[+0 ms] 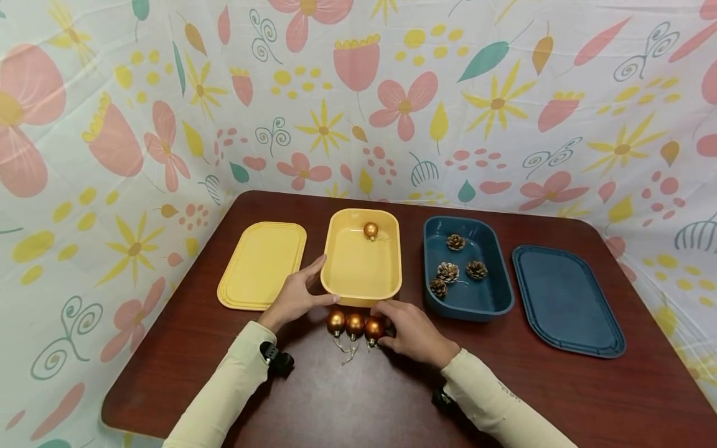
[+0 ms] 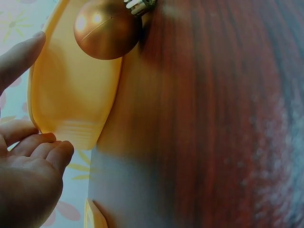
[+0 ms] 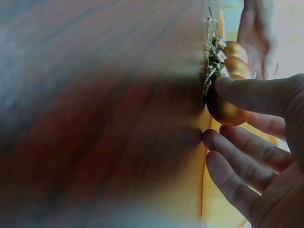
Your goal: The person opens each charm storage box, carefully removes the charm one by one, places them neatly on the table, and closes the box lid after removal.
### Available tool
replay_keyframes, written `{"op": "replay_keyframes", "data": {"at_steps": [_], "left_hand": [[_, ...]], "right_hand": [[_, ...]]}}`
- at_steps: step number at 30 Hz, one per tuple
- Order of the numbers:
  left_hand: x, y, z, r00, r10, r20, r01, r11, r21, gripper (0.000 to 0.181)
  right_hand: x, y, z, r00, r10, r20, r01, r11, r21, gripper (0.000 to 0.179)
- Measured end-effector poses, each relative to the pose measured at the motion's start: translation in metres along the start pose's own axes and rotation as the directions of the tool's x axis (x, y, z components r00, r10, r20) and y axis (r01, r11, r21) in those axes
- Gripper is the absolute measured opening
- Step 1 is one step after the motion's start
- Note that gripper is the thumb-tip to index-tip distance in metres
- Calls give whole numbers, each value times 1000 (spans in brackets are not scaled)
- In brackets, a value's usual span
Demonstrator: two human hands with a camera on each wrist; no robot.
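My left hand (image 1: 295,295) spreads around the near-left corner of a yellow container (image 1: 358,274), its thumb at the near wall and a finger along the left side. In front of that container three copper-coloured Christmas baubles (image 1: 355,325) lie in a row on the table. My right hand (image 1: 411,330) has its thumb and index finger around the rightmost bauble (image 3: 225,107). The other fingers of that hand stay spread beside the container wall. Inside the yellow container one more bauble (image 1: 371,231) lies toward the far end.
To the right stands a blue container (image 1: 493,295) with several pine cones (image 1: 448,272) in it. A blue lid (image 1: 566,298) lies further right, and a yellow lid (image 1: 263,264) at the left. Patterned cloth (image 1: 358,124) hangs behind the dark wooden table (image 1: 347,404).
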State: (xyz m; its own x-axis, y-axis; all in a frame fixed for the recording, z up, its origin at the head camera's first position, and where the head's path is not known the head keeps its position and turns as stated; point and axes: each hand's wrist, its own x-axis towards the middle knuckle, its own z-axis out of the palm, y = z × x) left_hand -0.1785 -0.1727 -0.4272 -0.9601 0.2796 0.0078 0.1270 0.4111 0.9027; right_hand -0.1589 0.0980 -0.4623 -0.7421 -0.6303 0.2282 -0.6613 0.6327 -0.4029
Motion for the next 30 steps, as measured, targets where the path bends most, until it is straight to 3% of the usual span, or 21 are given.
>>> {"op": "replay_keyframes", "data": {"at_steps": [10,18,22,30], "left_hand": [[15,-35,5,1000,8,-19,-8,1000,-1,99],[13,-36,6,1000,18,-21,-18,1000,-12,100],[12,-36,5,1000,10,-26,-10,1000,0,101],[12,-36,5,1000,11,-18,-11,1000,5,102]], "right_hand": [[0,-2,-2,1000,-15,14,15,1000,-3,46],[-5,3,-13,999,-39,-16,38,997,-61,56],[-5,4,-23,996,-78,-32,75,994,-77,52],[8,-3,-60,986,-152,69,149,988,44,29]]}}
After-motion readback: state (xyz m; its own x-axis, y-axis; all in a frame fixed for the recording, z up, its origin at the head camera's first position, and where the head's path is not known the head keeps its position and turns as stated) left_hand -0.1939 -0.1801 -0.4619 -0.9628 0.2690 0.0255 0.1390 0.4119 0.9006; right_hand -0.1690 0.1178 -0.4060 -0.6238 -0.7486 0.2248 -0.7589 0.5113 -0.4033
